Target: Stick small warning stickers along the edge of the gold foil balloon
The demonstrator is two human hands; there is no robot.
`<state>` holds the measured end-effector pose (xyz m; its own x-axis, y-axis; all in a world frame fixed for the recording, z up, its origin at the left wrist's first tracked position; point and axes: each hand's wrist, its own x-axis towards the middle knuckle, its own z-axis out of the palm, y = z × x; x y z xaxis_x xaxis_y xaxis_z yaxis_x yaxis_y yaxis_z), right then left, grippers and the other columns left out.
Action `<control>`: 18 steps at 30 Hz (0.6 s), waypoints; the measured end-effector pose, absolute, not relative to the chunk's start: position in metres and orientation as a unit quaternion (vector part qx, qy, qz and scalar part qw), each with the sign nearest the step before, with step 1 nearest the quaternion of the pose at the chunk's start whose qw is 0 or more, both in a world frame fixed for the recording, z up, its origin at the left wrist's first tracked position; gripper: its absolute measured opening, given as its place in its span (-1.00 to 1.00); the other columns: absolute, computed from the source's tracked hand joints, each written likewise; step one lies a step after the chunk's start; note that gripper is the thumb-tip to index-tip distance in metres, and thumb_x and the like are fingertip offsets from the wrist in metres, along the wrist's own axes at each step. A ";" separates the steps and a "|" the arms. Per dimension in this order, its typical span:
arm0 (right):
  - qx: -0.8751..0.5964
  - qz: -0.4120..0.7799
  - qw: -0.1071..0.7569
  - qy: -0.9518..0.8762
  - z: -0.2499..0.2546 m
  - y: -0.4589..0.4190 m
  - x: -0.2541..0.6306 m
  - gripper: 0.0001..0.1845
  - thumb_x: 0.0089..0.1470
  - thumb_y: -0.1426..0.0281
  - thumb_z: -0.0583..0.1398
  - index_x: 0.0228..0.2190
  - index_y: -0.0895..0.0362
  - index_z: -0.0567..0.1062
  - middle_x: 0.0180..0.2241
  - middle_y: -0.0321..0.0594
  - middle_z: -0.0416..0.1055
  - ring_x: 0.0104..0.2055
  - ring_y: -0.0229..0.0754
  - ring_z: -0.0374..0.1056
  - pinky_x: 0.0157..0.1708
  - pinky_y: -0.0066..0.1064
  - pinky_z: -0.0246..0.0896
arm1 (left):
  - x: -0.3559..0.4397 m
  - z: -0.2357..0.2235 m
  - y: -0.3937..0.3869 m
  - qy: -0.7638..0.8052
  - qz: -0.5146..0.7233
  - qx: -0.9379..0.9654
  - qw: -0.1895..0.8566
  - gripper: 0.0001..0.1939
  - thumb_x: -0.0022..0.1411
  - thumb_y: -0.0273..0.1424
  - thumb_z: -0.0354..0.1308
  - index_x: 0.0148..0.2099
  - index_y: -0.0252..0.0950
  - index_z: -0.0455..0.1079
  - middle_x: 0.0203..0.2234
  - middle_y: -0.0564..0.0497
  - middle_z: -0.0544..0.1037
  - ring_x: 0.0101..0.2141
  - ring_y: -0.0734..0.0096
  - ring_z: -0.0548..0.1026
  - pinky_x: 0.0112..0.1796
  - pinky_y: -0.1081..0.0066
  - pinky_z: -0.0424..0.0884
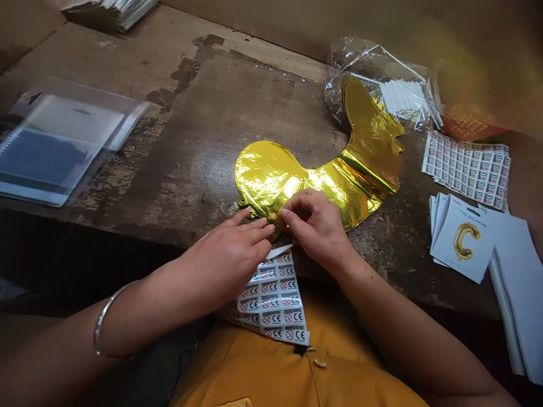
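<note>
A: What's that on the bench (178, 141), right in front of the person?

B: A gold foil balloon (322, 181), lying flat and crumpled, with its long end curving up and away toward a clear plastic bag (377, 85) of white strips.

A: And the hands?

B: The right hand (316, 226) is curled and pinching the balloon's near edge between thumb and fingers. The left hand (229, 254) is more open, its fingers almost straight, with the tips against that same edge. I can't tell whether it has any real grip.

A: What's that under the left wrist?

B: A sticker sheet (271, 297) printed with CE marks, hanging off the bench edge against the person's mustard shirt (263, 367). There's a silver bangle (104, 322) on that arm.

A: And over to the right?

B: A bigger printed sheet (466, 167), and just below it a stack of cards (462, 240), the top one showing a gold letter C. On the far left sits a clear plastic tray (63, 141) holding pale packets.
</note>
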<state>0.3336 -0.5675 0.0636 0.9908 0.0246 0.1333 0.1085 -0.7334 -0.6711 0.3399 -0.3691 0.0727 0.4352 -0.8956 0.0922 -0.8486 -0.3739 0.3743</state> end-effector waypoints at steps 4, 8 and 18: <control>-0.928 -0.066 0.366 -0.037 0.060 -0.567 0.335 -0.86 0.03 0.45 0.22 -0.54 0.11 0.43 -0.45 -0.26 0.43 -0.31 -0.18 0.30 -0.24 -0.27 0.18 | 0.340 0.073 -0.370 -0.527 -0.064 0.827 0.183 -0.81 0.24 -0.57 0.01 -0.27 -0.36 0.45 0.05 -0.26 0.48 0.10 0.14 0.42 0.21 -0.01 0.15; -0.930 -0.077 0.358 -0.033 0.058 -0.565 0.335 -0.87 0.02 0.45 0.23 -0.54 0.11 0.44 -0.45 -0.26 0.43 -0.32 -0.19 0.29 -0.23 -0.27 0.17 | 0.340 0.073 -0.370 -0.534 -0.054 0.823 0.184 -0.82 0.24 -0.56 0.01 -0.25 -0.37 0.45 0.04 -0.26 0.49 0.11 0.17 0.41 0.22 0.04 0.15; -0.943 -0.074 0.323 -0.034 0.054 -0.563 0.335 -0.88 0.01 0.45 0.23 -0.55 0.11 0.43 -0.43 -0.22 0.43 -0.29 -0.15 0.28 -0.18 -0.22 0.17 | 0.340 0.073 -0.370 -0.533 -0.056 0.823 0.189 -0.79 0.27 -0.56 -0.01 -0.20 -0.41 0.46 0.04 -0.30 0.48 0.09 0.10 0.43 0.20 0.01 0.17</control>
<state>0.3349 -0.5626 0.0542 0.9866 0.0163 0.1625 0.1125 -0.7890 -0.6040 0.3401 -0.3702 0.0725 0.4256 -0.8982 0.1103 -0.8561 -0.3601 0.3707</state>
